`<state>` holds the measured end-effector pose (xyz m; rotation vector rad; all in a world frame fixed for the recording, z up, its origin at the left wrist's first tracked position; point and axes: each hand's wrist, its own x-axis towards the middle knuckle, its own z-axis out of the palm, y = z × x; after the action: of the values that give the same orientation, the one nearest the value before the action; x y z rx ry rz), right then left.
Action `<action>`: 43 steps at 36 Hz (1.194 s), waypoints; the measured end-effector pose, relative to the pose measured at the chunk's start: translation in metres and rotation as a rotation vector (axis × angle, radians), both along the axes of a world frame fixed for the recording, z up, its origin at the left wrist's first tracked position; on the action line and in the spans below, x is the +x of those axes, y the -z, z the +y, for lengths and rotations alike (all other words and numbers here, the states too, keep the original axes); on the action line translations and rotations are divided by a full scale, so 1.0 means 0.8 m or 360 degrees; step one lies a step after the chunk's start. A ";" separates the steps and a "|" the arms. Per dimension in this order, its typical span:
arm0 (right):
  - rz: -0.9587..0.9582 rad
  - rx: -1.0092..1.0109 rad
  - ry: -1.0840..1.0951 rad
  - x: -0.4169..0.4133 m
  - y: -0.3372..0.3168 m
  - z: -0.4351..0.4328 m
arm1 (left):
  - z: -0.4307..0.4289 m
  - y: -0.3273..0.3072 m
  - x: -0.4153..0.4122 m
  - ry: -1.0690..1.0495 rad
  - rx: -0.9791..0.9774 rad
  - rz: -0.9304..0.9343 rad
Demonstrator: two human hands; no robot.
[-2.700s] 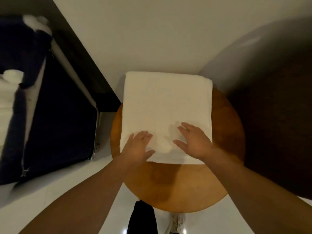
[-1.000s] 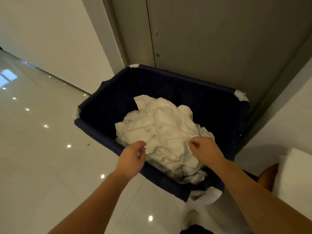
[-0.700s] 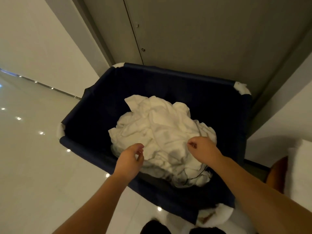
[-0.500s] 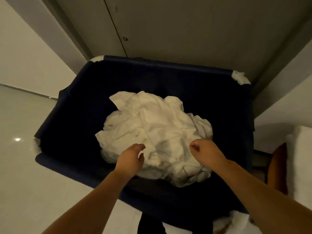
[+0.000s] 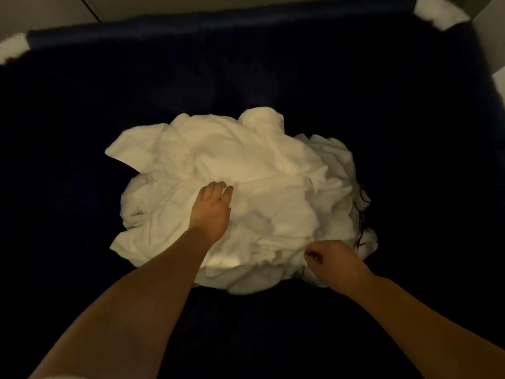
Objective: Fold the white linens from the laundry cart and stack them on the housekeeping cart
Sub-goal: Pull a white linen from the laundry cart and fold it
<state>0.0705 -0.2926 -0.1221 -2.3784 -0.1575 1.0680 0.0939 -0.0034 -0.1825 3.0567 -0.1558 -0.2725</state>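
Crumpled white linens (image 5: 246,181) lie heaped in the middle of the navy cart (image 5: 191,30). Left hand (image 5: 211,212) rests on the heap, fingers fairly straight. Right hand (image 5: 336,263) is at the heap's near right edge, fingers curled; a hold on cloth cannot be told.

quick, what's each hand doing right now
left hand: open, resting on the linens
right hand: fingers curled at their edge, grip cannot be told

White linens (image 5: 254,170) sit heaped at centre frame inside the dark laundry cart (image 5: 191,26). The left hand (image 5: 211,212) rests on the heap, fingers extended. The right hand (image 5: 336,262), fingers curled, is at the heap's lower-right edge.
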 end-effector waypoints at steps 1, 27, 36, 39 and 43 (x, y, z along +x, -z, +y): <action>-0.0010 0.0017 0.0022 -0.003 0.007 0.000 | 0.004 0.008 0.008 0.0034 0.0051 0.0004; -0.0474 0.0113 0.0169 0.032 -0.174 0.004 | -0.110 -0.301 0.078 -0.0128 -0.1140 -0.0123; -0.0807 0.0403 0.0186 0.052 -0.285 -0.011 | -0.146 -0.480 0.055 -0.0271 -0.1232 -0.0534; -0.0828 0.0587 0.0227 0.057 -0.320 -0.014 | -0.159 -0.524 0.041 -0.0353 -0.1229 -0.0653; -0.0827 0.0853 0.0169 0.065 -0.375 -0.014 | -0.180 -0.569 0.020 -0.0430 -0.1197 -0.0768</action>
<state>0.1228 -0.3037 0.1778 -2.0788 -0.4347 0.2809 0.1102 -0.1477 0.2726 2.2931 0.1119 0.4444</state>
